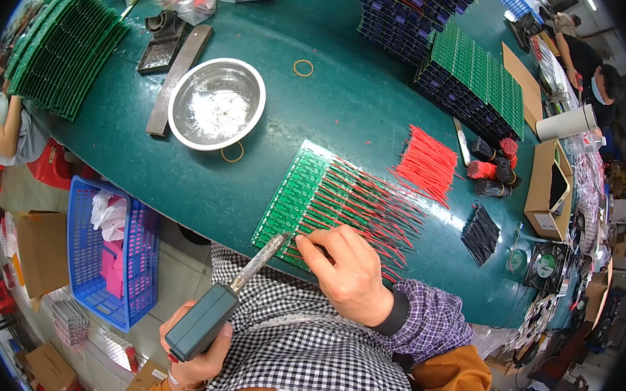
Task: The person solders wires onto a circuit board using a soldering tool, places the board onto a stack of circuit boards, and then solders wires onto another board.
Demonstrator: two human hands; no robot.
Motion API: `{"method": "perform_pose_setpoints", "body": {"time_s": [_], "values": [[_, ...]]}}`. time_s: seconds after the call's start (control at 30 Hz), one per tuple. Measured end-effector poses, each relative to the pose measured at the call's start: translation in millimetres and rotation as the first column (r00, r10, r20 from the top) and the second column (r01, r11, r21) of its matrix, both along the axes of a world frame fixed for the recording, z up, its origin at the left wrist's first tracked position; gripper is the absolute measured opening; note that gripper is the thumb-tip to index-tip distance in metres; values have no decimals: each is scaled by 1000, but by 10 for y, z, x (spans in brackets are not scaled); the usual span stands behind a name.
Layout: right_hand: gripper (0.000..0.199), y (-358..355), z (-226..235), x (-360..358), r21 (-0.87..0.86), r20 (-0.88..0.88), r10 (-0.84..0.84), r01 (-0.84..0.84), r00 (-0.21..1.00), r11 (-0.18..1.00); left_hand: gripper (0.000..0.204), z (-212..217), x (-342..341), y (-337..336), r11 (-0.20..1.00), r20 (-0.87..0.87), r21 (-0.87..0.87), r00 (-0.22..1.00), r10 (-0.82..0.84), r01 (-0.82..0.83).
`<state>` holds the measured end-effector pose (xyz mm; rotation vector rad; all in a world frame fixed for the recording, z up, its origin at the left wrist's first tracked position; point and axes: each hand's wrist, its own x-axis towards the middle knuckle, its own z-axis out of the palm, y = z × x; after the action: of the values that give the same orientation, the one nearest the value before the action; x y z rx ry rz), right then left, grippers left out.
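A soldering iron (205, 322) is gripped in the left hand (197, 368), its tip held at the near end of a green board (294, 197) laid lengthwise away from both hands; the right hand (354, 274) is positioned nearer, fingers curled, any grip indiscernible.

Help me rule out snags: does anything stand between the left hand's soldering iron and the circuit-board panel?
Nothing visible does. The left hand holds the soldering iron, its tip by the circuit-board panel; the right hand is beside the tip, not between. Whether the tip touches is unclear.
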<state>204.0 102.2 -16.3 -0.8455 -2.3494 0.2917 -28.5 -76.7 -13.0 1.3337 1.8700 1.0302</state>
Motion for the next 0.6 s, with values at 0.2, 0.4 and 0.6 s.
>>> {"method": "perform_pose_setpoints", "body": {"time_s": [0.2, 0.4, 0.6], "values": [[36, -3, -9, -3, 0, 6, -5, 5, 1000, 1000, 25, 30, 6, 29, 1000, -24, -3, 999, -25, 25], [37, -4, -6, -8, 0, 4, -11, 11, 1000, 1000, 25, 76, 16, 99, 997, -68, 19, 995, -68, 70], [36, -3, -1, -12, 4, 4, -17, 17, 1000, 1000, 25, -42, -28, -61, 1000, -26, 17, 1000, -17, 17]]}}
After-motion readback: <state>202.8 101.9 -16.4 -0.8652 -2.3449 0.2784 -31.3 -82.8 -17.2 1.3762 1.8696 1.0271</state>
